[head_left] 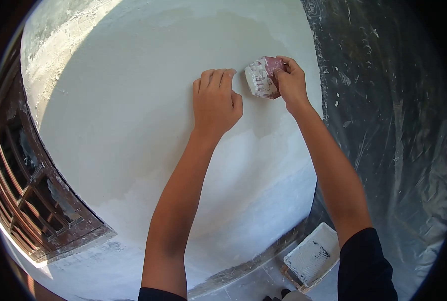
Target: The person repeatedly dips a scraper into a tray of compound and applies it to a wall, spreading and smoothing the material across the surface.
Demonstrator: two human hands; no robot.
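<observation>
My right hand [292,84] is closed on a flat, reddish piece caked with white [263,78], gripping its right edge between thumb and fingers close over the wall. The caked side faces left, toward my other hand; its exact kind I cannot tell. To the left, my left hand [215,103] is against the pale wall [128,130] with its back toward me. Its fingers are slightly bent and point up, the thumb stands apart, and nothing shows in it. The wall around both hands has a damp-looking greyish coat, with whiter patches lower down.
A paint tray [308,253] smeared with white stands on the floor at lower right. Dark plastic sheeting [384,125] with white splashes hangs along the right side. A brown wooden window frame [78,233] borders the wall at left.
</observation>
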